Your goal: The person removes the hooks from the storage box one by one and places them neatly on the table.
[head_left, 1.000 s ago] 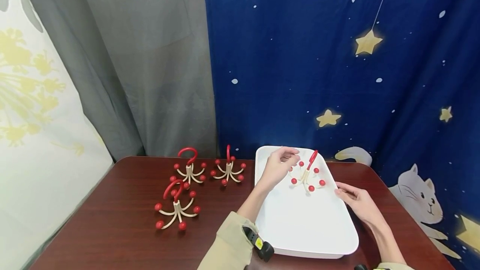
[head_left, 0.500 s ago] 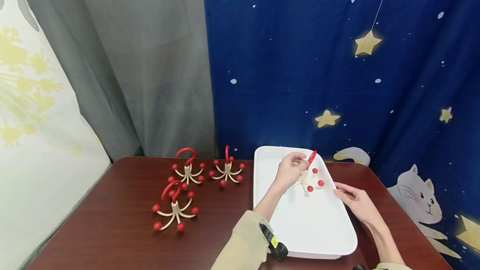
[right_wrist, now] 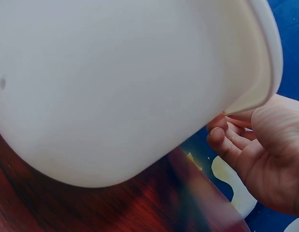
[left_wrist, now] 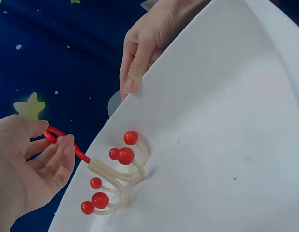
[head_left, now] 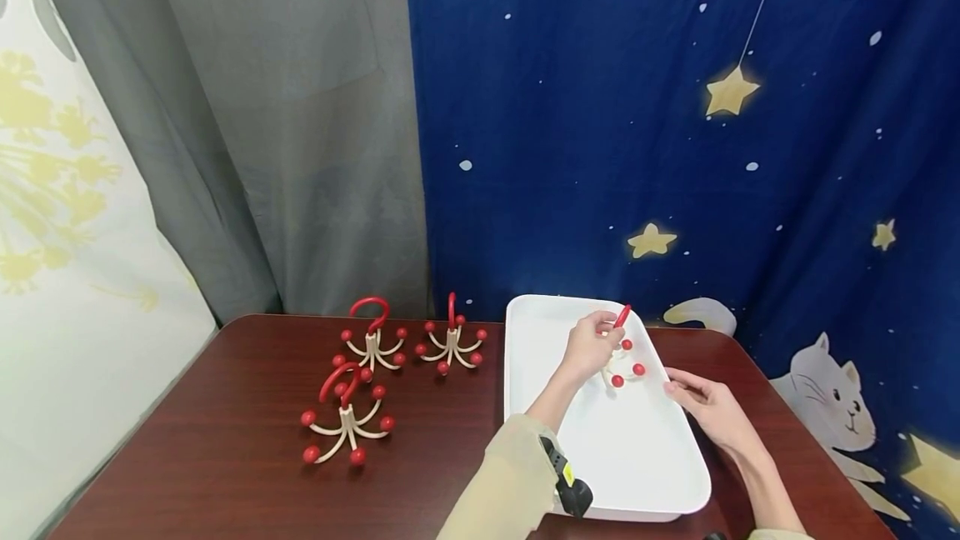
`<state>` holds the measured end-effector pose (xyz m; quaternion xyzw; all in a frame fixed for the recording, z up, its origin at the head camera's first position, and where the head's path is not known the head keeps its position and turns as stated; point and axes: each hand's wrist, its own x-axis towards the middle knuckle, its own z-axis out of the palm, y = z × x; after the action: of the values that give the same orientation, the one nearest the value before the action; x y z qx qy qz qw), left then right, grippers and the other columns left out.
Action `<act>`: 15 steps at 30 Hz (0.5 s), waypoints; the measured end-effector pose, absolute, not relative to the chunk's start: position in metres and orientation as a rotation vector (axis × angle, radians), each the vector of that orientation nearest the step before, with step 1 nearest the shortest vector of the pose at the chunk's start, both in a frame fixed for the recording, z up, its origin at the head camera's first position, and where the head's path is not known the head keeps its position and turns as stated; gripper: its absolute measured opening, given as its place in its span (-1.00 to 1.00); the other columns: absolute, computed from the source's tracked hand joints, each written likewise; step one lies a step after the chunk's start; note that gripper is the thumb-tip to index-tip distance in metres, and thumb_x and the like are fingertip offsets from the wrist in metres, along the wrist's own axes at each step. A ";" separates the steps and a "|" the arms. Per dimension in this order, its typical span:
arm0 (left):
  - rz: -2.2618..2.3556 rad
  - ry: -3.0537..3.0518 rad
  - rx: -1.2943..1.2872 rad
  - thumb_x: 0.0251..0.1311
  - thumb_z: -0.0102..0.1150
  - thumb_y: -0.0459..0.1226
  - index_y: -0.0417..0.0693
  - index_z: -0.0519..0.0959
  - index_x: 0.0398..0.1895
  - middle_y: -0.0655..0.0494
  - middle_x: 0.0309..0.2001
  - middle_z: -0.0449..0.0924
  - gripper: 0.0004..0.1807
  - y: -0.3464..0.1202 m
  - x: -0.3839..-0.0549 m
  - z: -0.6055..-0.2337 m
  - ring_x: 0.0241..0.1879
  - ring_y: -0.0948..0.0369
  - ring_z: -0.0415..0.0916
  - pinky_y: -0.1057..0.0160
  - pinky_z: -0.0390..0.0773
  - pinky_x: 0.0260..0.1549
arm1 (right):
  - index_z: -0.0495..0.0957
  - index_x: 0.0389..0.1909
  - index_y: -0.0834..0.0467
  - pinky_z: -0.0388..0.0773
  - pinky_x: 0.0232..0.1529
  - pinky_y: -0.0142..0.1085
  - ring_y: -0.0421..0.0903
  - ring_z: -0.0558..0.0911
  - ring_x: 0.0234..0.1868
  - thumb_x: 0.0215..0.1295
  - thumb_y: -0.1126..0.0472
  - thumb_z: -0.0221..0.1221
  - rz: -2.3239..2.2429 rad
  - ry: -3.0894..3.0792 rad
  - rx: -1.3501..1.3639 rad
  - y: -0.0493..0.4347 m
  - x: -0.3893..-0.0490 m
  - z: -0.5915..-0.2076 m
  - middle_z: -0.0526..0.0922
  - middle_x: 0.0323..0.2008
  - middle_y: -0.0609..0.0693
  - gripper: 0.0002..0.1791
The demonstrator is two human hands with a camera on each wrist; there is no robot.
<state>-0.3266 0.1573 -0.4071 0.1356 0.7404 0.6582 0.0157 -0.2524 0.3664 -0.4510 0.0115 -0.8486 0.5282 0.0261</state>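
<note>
A multi-claw hanger point(left_wrist: 108, 170) with a red top hook and cream arms tipped with red balls stands in the far right part of a white tray point(head_left: 637, 457). My left hand point(head_left: 588, 348) holds its red hook between thumb and fingers, which hides part of the hanger in the head view. At the tray's right rim my right hand point(head_left: 705, 407) grips the edge; in the left wrist view its thumb lies on the rim. The right wrist view shows the fingers point(right_wrist: 231, 140) bent under the rim.
Left of the tray, three similar hangers stand on the dark red table point(head_left: 225, 457): a near one point(head_left: 347, 419), one behind it point(head_left: 372, 344) and another point(head_left: 452, 340) closer to the tray. Grey and starry blue curtains hang behind the table.
My left hand has moved right over the tray and has taken hold of the hanger's red hook. The right hand stays at the tray's rim.
</note>
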 end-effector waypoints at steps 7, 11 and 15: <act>2.071 2.355 0.475 0.30 0.26 -0.42 -0.25 0.69 -0.12 0.05 -0.33 0.72 -0.86 0.159 -0.327 -0.409 -0.36 0.21 0.68 0.44 0.55 -0.38 | 0.32 0.35 0.50 0.66 -0.17 -0.33 -0.15 0.68 -0.12 0.47 0.16 0.20 1.663 -2.607 0.050 0.365 -0.253 -0.452 0.56 0.14 0.42 -0.38; 2.133 2.330 0.471 0.25 0.30 -0.46 -0.29 0.70 -0.23 0.03 -0.42 0.70 -0.93 0.160 -0.325 -0.407 -0.47 0.27 0.64 0.44 0.60 -0.43 | 0.33 0.34 0.51 0.67 -0.19 -0.31 -0.15 0.69 -0.15 0.47 0.18 0.20 1.679 -2.583 0.069 0.365 -0.253 -0.452 0.59 0.10 0.42 -0.39; 2.157 2.293 0.476 0.24 0.31 -0.47 -0.29 0.70 -0.26 0.04 -0.44 0.70 -0.95 0.161 -0.322 -0.403 -0.47 0.27 0.65 0.42 0.63 -0.45 | 0.33 0.33 0.52 0.67 -0.20 -0.32 -0.21 0.68 -0.16 0.46 0.18 0.21 1.661 -2.580 0.078 0.366 -0.252 -0.452 0.58 0.11 0.43 -0.39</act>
<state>-0.3224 0.1613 -0.4027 0.1495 0.7200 0.6774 -0.0212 -0.2516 0.3664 -0.4515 0.0255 -0.8400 0.5408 0.0362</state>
